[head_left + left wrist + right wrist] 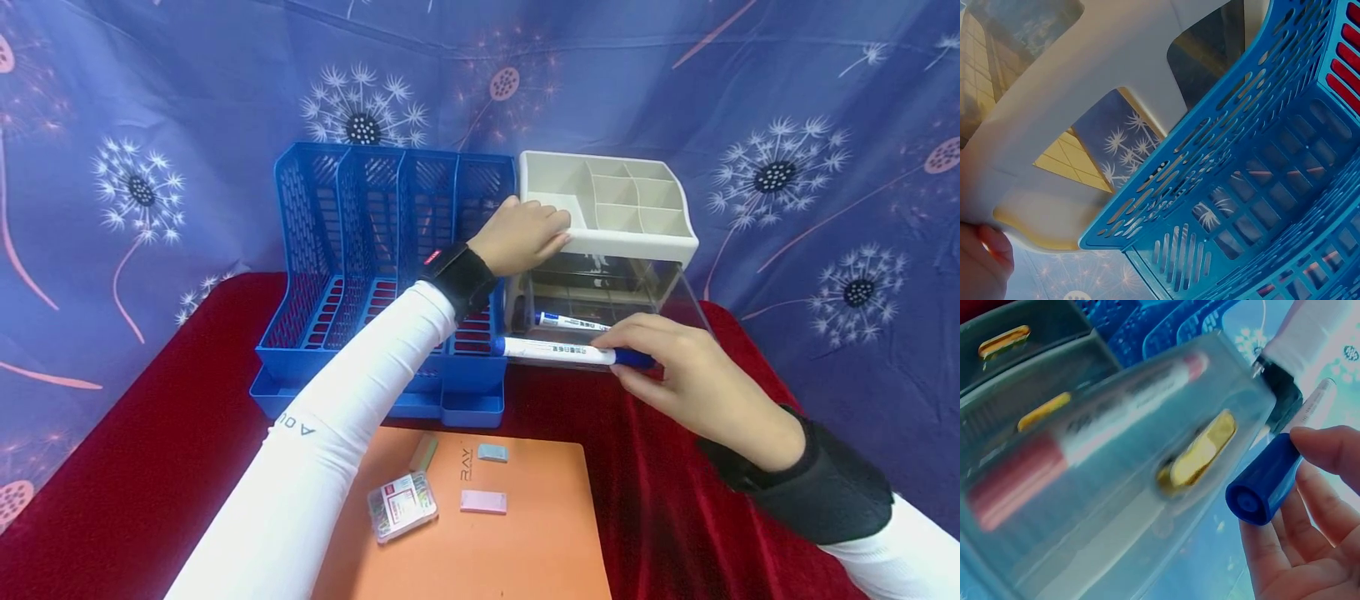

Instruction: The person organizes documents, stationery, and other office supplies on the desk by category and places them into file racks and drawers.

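Observation:
My right hand (678, 358) pinches a whiteboard marker (558, 352) with a white barrel and blue cap, held level in front of a clear drawer (1116, 506) that is pulled out. In the right wrist view, thumb and fingers are on its blue cap (1263, 481). Behind it lies another blue-ended marker (573, 322); a red-capped marker (1022, 478) shows through the drawer's clear front. My left hand (521, 235) grips the front left rim of the white desk organizer (630, 243), its fingers curled over the edge.
Left of the organizer stands a blue file rack (367, 367) with several slots. On an orange board (540, 550) in front lie a clear box of small items (402, 507), a pink block (483, 502), a blue block (492, 452) and a greenish block (423, 452). Red cloth (97, 500) covers the table.

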`<state>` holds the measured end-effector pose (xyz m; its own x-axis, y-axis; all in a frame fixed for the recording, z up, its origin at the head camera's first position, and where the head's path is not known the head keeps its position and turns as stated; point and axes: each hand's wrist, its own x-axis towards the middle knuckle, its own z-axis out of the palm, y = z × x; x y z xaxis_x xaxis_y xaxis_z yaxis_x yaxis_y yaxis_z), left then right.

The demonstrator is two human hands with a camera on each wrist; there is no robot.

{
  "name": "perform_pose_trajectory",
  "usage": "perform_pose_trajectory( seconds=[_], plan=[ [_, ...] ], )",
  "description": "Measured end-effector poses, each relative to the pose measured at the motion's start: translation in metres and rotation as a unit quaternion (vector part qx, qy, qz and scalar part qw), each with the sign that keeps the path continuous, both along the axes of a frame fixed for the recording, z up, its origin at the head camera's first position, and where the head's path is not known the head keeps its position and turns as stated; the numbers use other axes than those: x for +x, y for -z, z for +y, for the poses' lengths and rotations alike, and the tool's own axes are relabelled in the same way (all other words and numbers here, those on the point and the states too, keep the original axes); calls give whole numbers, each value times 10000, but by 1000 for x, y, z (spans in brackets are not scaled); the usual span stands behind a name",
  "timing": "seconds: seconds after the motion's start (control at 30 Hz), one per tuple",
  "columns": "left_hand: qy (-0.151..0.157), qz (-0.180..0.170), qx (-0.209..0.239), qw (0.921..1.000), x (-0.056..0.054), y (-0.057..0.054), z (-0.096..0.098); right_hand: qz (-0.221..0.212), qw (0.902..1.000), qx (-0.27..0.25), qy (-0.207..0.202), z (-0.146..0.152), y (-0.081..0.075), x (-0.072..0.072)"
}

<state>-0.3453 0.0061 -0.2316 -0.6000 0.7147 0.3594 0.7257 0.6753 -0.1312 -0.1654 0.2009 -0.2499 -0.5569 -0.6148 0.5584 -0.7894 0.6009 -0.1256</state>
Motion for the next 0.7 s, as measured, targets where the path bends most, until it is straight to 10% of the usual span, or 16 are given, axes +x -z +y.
perform_pose_trajectory(
  seconds=[0.7],
  plan=[
    [35, -87, -21, 10000, 1, -1, 1, 315, 9948, 45, 969, 33, -16, -26]
  ],
)
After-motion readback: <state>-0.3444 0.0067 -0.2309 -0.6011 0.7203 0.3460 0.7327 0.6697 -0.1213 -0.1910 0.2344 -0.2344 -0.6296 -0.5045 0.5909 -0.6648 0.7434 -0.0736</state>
